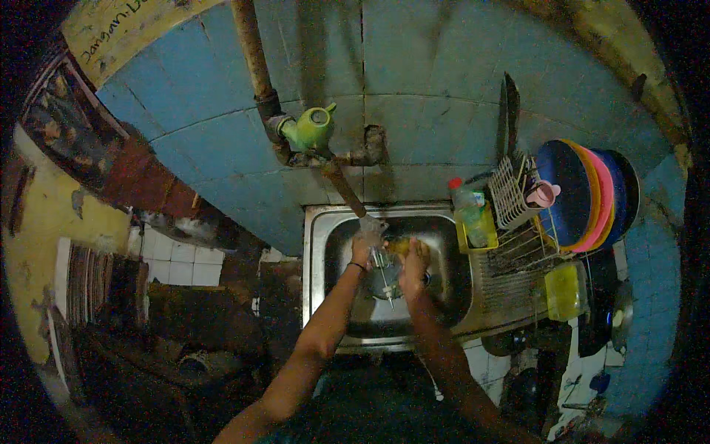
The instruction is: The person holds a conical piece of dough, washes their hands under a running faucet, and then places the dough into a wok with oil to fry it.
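Observation:
Water (pixel 372 224) runs from a rusty pipe spout (pixel 336 181) into a steel sink (pixel 314 266). Under the stream, my left hand (pixel 361 250) is closed around some slim, light-coloured utensils (pixel 384 285) that point downward into the basin; their exact kind is too small to tell. Just to its right, my right hand (pixel 414 263) grips a yellowish item, apparently a sponge (pixel 399 245), close to those utensils. Both forearms reach in from the lower edge.
A green tap fitting (pixel 310 133) is on the wall pipe. Right of the basin stand a yellow caddy with a bottle (pixel 473 218), a wire rack (pixel 510 200) with a knife, colourful plates (pixel 569 192) and a yellow container (pixel 562 292) on the drainboard (pixel 495 292).

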Demonstrator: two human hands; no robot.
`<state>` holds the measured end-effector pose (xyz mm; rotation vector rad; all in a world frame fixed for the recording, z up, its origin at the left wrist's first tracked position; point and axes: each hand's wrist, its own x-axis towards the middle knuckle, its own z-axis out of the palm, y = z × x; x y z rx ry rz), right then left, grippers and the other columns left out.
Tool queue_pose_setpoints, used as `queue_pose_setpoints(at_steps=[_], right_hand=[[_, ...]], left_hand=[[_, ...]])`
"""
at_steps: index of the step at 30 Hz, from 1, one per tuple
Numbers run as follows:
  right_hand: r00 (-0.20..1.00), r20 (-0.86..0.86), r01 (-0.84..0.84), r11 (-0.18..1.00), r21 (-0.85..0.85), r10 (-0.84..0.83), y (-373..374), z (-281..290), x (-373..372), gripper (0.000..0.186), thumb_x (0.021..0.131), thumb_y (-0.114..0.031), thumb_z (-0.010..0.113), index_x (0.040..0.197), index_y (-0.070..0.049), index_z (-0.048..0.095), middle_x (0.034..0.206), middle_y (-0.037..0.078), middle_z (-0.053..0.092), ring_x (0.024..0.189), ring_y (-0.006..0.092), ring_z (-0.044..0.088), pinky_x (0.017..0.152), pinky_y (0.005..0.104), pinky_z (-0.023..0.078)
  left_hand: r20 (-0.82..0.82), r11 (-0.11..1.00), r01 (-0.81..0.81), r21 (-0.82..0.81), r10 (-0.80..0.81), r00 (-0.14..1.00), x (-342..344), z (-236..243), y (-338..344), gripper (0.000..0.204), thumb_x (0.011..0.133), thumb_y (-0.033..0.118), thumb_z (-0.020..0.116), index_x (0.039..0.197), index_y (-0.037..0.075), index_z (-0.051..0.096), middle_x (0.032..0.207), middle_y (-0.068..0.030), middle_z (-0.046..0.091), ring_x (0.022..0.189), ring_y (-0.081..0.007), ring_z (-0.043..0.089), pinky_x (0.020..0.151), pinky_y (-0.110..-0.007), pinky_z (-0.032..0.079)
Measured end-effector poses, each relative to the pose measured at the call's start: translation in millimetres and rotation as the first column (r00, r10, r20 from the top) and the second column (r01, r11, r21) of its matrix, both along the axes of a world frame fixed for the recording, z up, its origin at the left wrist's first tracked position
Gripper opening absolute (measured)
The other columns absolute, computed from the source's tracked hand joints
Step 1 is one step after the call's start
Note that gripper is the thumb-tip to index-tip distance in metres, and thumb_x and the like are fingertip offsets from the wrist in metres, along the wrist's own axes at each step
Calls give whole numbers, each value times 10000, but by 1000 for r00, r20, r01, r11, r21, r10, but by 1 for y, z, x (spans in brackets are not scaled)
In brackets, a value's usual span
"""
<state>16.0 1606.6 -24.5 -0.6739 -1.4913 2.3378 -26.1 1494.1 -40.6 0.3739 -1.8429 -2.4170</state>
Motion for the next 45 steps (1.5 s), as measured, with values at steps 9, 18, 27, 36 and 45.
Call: queue_pose_setpoints(at_steps=[9,18,27,36,45], right_hand=[[965,-149,-58,726,685,217,-32,20,-12,212,664,-18,577,867,-43,520,738,86,559,668,191,538,635,294,430],[990,-94,-8,720,694,102,-30,-5,-33,195,724,-146,543,872,-20,525,824,123,567,762,227,547,695,316,422],[945,217,-248,108,963,243,-16,20,-2,247,771,-199,522,968,-52,540,874,132,583,843,268,547,736,338,417],[995,98,-54,964,261,30,47,-11,-40,252,802,-247,512,840,-3,563,768,64,583,704,171,555,659,282,438],[949,59,-258,653,713,310,-20,-5,-18,312,712,-205,624,935,-12,521,794,97,560,756,168,527,671,299,427]], left_hand=[[-320,309,-262,-914,-153,935,-26,-11,-1,235,779,231,523,901,33,554,810,-90,561,681,-147,520,623,-275,411],[-193,791,-100,-604,-23,981,8,-15,23,344,789,317,490,980,34,529,918,-138,560,879,-210,514,738,-300,393],[-260,429,-171,-887,-159,952,-24,-47,0,378,668,283,594,954,40,556,825,-172,585,703,-325,567,608,-380,451],[16,841,458,-289,-474,880,-8,-26,-9,315,797,199,441,1043,11,496,955,-167,566,794,-268,570,708,-360,446],[-147,562,128,-817,-419,896,-2,-35,-28,318,806,251,417,1037,39,468,997,-168,489,883,-310,465,769,-376,364]])
